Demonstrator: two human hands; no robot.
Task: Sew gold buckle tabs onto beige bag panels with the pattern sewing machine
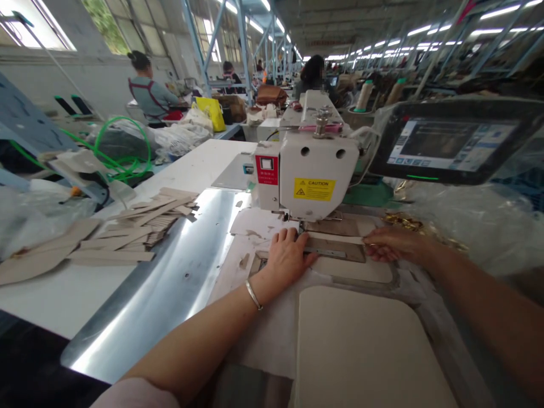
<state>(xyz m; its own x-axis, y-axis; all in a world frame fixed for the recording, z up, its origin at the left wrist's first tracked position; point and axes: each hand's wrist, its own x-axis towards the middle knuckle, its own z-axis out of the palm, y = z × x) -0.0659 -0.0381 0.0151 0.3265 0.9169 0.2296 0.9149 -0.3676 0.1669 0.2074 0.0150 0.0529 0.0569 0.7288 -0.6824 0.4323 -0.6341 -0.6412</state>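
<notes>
A white sewing machine (317, 170) with a yellow caution label stands in front of me. Under its head lies a beige strip of material (335, 252) inside a flat template (361, 272). My left hand (287, 255) lies on the left end of that strip, fingers together and pressed flat, a silver bangle on the wrist. My right hand (393, 243) pinches the strip's right end with its fingertips. Both hands are just in front of the needle area.
A stack of beige cut strips (140, 226) lies left on the table, by a shiny metal sheet (187, 272). A touchscreen (450, 144) hangs at the right above clear plastic bags (480, 221). A beige pad (365, 351) is nearest me. People work at benches behind.
</notes>
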